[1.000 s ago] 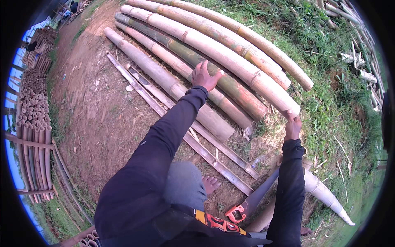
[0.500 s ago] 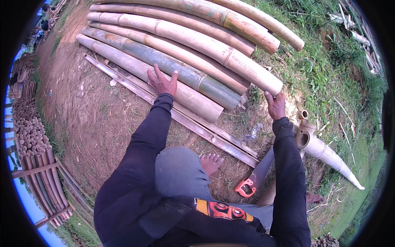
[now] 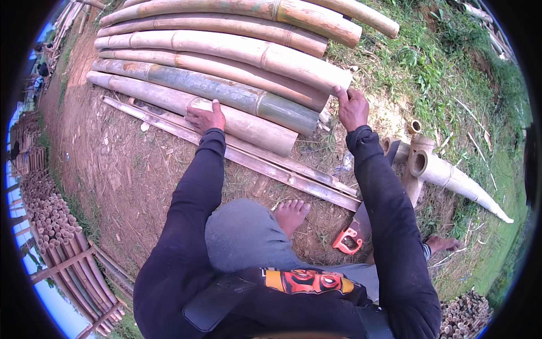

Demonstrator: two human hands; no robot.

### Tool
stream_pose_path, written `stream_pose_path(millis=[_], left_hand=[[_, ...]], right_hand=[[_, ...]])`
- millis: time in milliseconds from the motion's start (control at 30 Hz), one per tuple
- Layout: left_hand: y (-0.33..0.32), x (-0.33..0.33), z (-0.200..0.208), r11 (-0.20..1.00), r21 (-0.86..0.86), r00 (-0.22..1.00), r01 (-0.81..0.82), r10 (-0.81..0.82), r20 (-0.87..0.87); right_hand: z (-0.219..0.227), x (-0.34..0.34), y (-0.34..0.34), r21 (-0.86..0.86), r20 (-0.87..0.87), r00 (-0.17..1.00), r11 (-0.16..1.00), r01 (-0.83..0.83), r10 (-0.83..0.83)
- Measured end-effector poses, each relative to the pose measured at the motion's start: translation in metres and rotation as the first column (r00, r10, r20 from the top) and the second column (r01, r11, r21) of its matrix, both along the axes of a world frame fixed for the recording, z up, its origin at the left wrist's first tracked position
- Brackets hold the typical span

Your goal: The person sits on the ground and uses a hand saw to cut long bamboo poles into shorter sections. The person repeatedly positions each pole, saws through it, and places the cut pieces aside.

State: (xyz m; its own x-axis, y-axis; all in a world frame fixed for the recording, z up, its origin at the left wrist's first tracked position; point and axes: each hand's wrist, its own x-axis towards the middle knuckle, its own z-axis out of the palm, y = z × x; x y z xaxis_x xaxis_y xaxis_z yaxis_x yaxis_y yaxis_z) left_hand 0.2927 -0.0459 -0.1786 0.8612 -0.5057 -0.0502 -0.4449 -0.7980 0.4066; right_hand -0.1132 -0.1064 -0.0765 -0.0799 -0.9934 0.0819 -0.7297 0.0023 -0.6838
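A pale bamboo pole (image 3: 226, 47) lies far of both hands, its long axis running from far left to near right; its right end meets the thumb of the right hand (image 3: 354, 110), the nearer one, whose grip cannot be told. The left hand (image 3: 207, 118) rests, fingers spread, on the nearest whole bamboo pole (image 3: 257, 130); a green bamboo pole (image 3: 197, 85) and a slimmer tan one lie between. Split bamboo lengths (image 3: 271, 168) lie nearer; a handsaw (image 3: 362, 222) and a hollow bamboo piece (image 3: 449, 174) lie right.
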Motion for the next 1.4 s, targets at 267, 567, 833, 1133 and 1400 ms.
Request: stream_pose_path(millis=[267, 567, 833, 1133, 1400], left_hand=[[-0.011, -0.055, 0.052, 0.843, -0.262, 0.861, 0.469, -0.371, 0.347], [-0.011, -0.406, 0.188, -0.581, -0.010, -0.559, 0.814, -0.787, 0.260], [0.014, -0.631, 0.200, -0.417, 0.442, -0.471, 0.794, -0.882, 0.012], [0.001, -0.632, 0.189, -0.467, 0.374, -0.471, 0.801, -0.878, -0.087], [0.013, -0.551, 0.205, -0.457, 0.416, -0.496, 0.786, -0.868, -0.018]], right_hand=[[0.004, 0.006, 0.142, 0.069, 0.398, 0.915, 0.993, -0.099, 0.064], [0.032, -0.111, 0.441, 0.395, 0.198, 0.949, 0.906, 0.150, -0.243], [0.018, -0.152, 0.471, 0.431, 0.317, 0.813, 0.838, 0.335, -0.488], [-0.003, -0.165, 0.460, 0.503, 0.409, 0.752, 0.815, 0.287, -0.517], [-0.006, -0.162, 0.457, 0.581, 0.453, 0.661, 0.760, 0.290, -0.598]])
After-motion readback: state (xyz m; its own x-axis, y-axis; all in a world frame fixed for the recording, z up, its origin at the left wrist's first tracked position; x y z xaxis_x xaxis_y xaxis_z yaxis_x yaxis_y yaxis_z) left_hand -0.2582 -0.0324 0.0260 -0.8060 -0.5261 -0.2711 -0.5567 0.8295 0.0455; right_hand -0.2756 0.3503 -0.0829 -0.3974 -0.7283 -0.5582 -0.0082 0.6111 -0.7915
